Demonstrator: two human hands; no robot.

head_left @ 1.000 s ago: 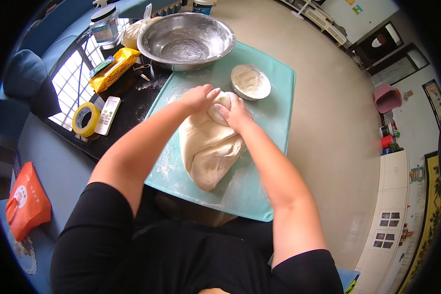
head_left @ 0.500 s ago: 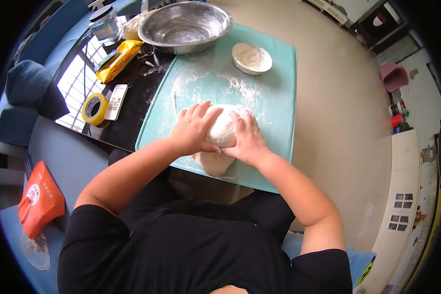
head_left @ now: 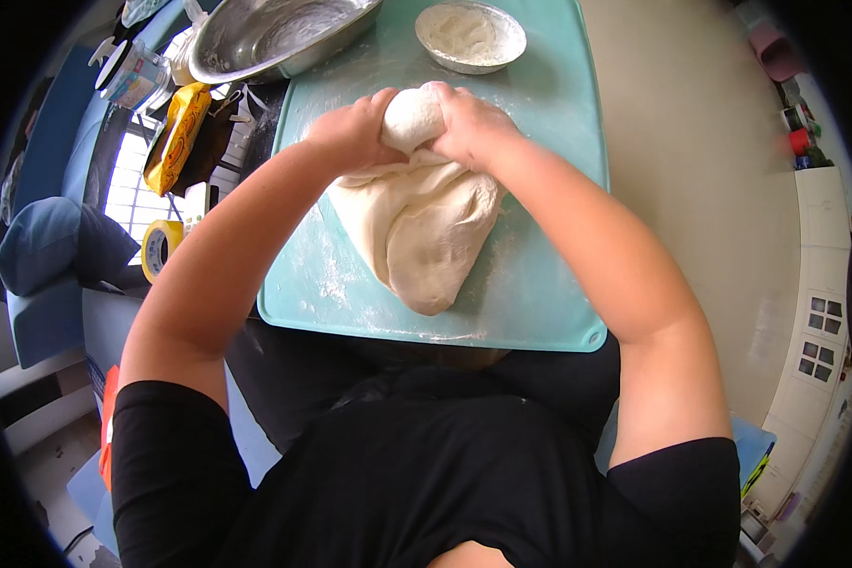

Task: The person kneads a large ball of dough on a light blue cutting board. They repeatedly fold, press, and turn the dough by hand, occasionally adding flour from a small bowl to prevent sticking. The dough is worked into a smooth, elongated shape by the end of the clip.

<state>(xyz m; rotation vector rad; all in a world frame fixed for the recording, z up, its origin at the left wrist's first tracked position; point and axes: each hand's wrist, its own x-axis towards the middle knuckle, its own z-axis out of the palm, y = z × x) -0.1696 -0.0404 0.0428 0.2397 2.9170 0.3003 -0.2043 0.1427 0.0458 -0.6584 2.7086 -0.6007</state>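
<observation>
A large piece of pale dough (head_left: 435, 237) lies on the teal board (head_left: 540, 293), its near part spread out in smooth folds that narrow toward me. At its far end a rounded bulge of dough stands up between my hands. My left hand (head_left: 358, 131) grips this bulge from the left, and my right hand (head_left: 473, 125) grips it from the right. Fingers of both hands curl over the far side, where their tips are partly hidden. Flour is smeared on the board around the dough.
Beyond my hands stand a small metal bowl of flour (head_left: 469, 40) and a large steel basin (head_left: 284, 38). On the dark table at left are a yellow packet (head_left: 177, 137), a tape roll (head_left: 161, 248) and a lidded jar (head_left: 134, 76). A blue sofa (head_left: 43, 312) stands farther left.
Both hands have pushed away from me with the dough's far end, and the dough now stretches out longer toward me. The view has shifted, so the bowls sit nearer its top edge.
</observation>
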